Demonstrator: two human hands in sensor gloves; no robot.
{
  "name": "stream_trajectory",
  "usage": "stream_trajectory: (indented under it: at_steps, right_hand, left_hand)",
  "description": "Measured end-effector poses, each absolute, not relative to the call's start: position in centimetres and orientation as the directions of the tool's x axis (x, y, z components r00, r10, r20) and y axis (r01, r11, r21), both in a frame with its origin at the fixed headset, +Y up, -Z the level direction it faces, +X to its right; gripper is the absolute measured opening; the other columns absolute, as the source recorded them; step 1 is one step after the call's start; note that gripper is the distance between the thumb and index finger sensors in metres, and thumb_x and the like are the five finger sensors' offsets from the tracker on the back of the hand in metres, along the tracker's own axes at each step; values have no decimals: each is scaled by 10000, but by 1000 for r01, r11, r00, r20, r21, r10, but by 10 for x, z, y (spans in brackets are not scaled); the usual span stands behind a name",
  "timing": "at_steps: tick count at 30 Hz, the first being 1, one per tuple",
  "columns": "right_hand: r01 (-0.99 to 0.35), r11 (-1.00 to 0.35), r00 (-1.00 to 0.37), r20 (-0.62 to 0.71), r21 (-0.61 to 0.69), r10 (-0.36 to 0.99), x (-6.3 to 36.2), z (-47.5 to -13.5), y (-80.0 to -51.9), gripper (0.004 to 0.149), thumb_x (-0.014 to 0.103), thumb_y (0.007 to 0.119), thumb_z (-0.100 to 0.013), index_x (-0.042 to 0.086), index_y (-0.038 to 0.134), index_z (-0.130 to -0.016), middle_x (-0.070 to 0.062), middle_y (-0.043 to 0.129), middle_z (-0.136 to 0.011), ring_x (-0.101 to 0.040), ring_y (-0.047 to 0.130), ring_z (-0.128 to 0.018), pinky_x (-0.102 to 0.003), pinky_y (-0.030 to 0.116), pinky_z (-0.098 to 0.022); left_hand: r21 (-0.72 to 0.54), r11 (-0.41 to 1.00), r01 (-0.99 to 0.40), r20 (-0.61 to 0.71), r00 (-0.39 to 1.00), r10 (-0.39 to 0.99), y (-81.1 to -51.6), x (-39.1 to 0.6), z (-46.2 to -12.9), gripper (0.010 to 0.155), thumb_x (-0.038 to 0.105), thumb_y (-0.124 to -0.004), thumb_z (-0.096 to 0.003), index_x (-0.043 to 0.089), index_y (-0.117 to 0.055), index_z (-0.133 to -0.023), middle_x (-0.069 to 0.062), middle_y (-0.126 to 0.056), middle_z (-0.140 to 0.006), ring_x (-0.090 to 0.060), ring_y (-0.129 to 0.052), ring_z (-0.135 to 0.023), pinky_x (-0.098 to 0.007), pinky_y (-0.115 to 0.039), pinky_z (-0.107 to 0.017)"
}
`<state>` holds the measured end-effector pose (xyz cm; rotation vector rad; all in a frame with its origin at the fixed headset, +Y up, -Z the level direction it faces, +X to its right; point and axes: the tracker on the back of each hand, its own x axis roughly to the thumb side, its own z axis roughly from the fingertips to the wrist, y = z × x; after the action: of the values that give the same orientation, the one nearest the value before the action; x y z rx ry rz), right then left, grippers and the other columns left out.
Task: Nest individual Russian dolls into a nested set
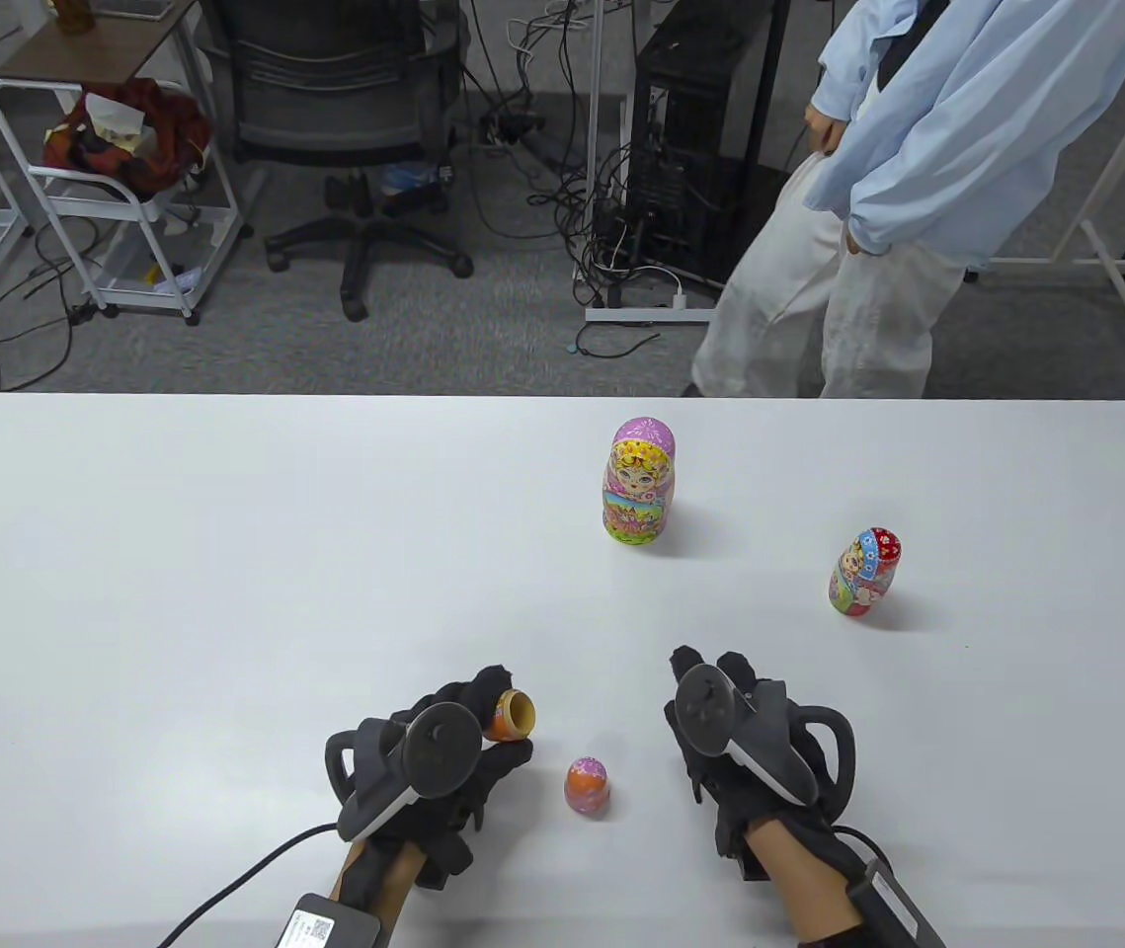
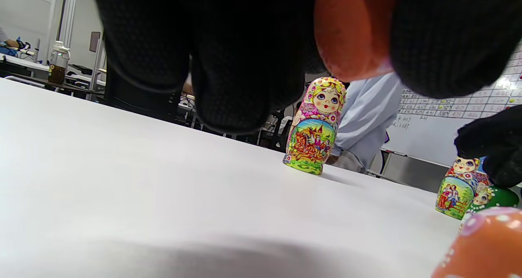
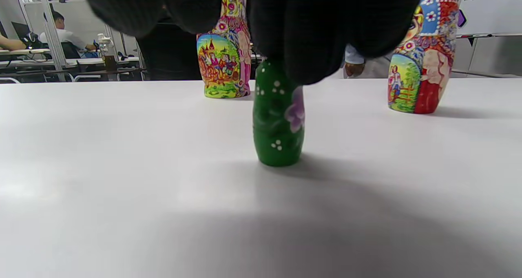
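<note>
Holding an orange half-shell (image 1: 510, 715) mouth-out in our left hand (image 1: 424, 780) at lower centre, we pin the green doll (image 3: 278, 119) upright under closed right-hand (image 1: 750, 750) fingers, likely to open it for nesting the orange piece (image 1: 587, 785) between them.

A bystander (image 1: 918, 168) (light-blue shirt) stands behind the white table (image 1: 226, 553).

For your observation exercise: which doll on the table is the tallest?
The pink-headed doll, standing farthest from the hands. It rises above the red-scarfed doll, the green doll and the small orange piece.
</note>
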<state>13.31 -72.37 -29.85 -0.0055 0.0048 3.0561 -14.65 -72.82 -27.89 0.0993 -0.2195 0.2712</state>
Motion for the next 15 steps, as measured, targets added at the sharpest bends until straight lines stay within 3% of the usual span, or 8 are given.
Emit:
stream_trajectory:
  at_steps: [4,8,13,15]
  right_hand:
    - [-127,-991,-991,-31,-39,128,139,-302,-724,522,455,705,-513,364,558,-1006,-102,636,-1052,-318,822,-832,-490,736,-581]
    - [-50,-998,-993,-104,-24,52,144,-308,-731,524,466,707,-512,361,574,-1008,-155,593,-1076,-352,814,-849,-494,738,-589]
    - [-23,-996,-993,-117,83,14,144,-314,-750,506,417,703,-525,367,560,-1008,-168,755,-990,-330,926,-764,-467,806,-551]
    - [-4,-999,-992,-128,45,-2,145,-315,-751,475,376,724,-522,389,592,-978,-117,786,-967,-297,932,-747,-453,804,-550]
  left_hand:
    - [69,961,-267,237,940,244,-728,-144,-278,790,664,-839,-332,299,-656,-1009,-14,-912,-865,-129,-1024,-670,-436,-852,-565]
    - [61,961,-271,238,939,249,-729,-144,-278,790,664,-839,-333,301,-657,-1010,-13,-911,-867,-130,-1023,-671,-436,-850,-568]
    - [54,963,-265,242,939,244,-729,-143,-277,790,660,-836,-337,287,-655,-1010,-10,-911,-867,-129,-1023,-671,-435,-851,-568]
    - [51,961,-270,240,938,251,-729,-143,-277,796,653,-827,-346,251,-652,-1010,-8,-909,-866,-127,-1023,-670,-434,-851,-567]
